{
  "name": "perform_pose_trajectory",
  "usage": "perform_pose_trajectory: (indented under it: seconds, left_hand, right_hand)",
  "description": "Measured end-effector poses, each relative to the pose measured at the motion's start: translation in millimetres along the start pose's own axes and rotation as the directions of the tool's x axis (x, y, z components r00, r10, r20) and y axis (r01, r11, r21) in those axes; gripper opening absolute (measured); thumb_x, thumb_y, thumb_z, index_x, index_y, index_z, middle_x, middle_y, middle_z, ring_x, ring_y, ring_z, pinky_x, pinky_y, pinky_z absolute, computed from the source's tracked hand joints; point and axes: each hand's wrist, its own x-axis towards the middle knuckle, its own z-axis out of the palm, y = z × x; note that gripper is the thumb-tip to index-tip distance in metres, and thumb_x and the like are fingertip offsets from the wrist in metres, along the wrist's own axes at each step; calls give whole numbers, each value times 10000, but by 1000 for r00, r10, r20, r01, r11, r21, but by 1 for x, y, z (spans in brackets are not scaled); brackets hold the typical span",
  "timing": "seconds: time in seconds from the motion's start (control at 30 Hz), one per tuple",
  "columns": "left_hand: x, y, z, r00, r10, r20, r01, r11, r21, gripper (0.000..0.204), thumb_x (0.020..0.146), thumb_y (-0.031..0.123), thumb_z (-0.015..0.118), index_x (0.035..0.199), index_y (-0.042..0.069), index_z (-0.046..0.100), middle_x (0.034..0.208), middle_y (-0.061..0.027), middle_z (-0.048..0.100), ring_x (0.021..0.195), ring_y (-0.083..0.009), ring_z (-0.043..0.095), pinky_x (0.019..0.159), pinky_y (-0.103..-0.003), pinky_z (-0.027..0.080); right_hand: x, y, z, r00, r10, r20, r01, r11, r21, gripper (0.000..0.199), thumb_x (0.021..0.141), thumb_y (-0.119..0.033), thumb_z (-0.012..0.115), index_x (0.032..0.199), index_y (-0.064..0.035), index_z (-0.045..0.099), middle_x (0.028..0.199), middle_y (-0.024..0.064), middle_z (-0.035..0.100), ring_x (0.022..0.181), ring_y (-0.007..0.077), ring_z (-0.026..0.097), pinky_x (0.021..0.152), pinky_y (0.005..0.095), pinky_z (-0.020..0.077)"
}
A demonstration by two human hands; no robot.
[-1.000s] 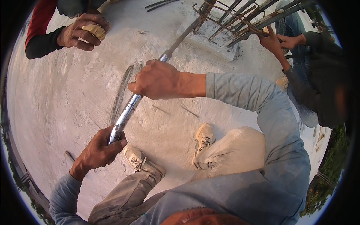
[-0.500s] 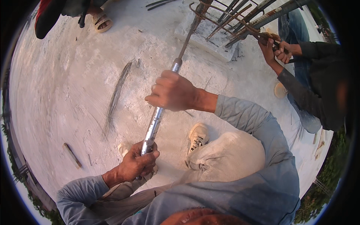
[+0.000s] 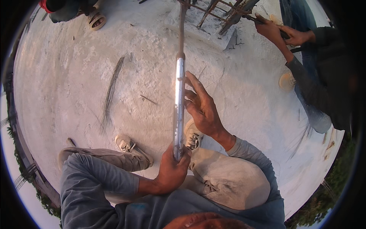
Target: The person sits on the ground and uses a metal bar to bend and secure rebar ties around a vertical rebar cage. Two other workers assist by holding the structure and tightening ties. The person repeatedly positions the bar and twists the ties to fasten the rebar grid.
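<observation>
A long metal bar with a silver tubular handle stretches away from me, nearly straight up the view. My left hand is wrapped round the near end of that handle. Beside the middle of the tube is my right hand, its fingers apart and stretched out; whether the fingertips touch the tube I cannot tell. The bar's thin dark shaft runs up to a cage of rusty rebar at the top. How its far end meets the rebar is cut off by the view's edge.
The rebar rises from a pale concrete block. At the right, a co-worker's hands hold a dark tool at the cage. Another person's sandalled foot is at top left. A bundle of thin wires and a small stick lie on the concrete floor.
My right hand has let go of the tube and opened beside it. My left hand has moved right with the handle, which swung from slanted to nearly upright in view.
</observation>
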Motion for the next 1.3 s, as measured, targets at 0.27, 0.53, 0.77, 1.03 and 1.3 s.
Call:
perform_pose_trajectory:
  seconds: [0.27,0.53,0.77,1.03,1.3]
  left_hand:
    - [13,-11,78,1000,-18,3,18,987,-161,122,1029,116,612,1048,68,502,755,0,552,623,-83,525,558,-295,451]
    - [19,9,138,985,17,171,50,923,-381,339,1055,341,648,1016,69,449,736,-28,537,517,-125,572,449,-297,476]
    - [44,-2,180,937,165,306,-69,951,-301,468,1059,390,622,1213,23,375,859,-67,555,638,-152,630,540,-316,523]
    - [31,2,165,841,377,388,-40,759,-650,568,1052,376,627,1349,25,294,913,-75,566,758,-134,592,668,-320,552]
    - [11,72,-20,511,-292,809,232,953,197,319,1020,320,660,1112,71,483,990,-71,604,907,-160,657,783,-329,600]
  right_hand:
    - [-26,-33,-17,821,532,207,-563,693,450,297,1070,-295,626,1095,-31,493,769,11,547,604,66,560,503,258,512]
    - [-23,-31,-69,791,551,266,-611,709,351,203,1049,-195,644,970,-109,479,689,-19,521,489,39,497,421,215,455]
    - [-22,-29,-123,771,558,306,-633,725,272,224,1019,-167,673,908,-91,494,704,-19,512,505,34,533,379,205,454]
    - [-12,-80,-90,695,691,197,-718,679,152,224,1010,-195,692,900,-84,531,708,-22,534,513,41,555,398,196,471]
    - [6,-91,23,726,681,-90,-641,719,269,200,1029,-198,669,1017,-56,528,789,15,587,522,47,532,408,200,465]
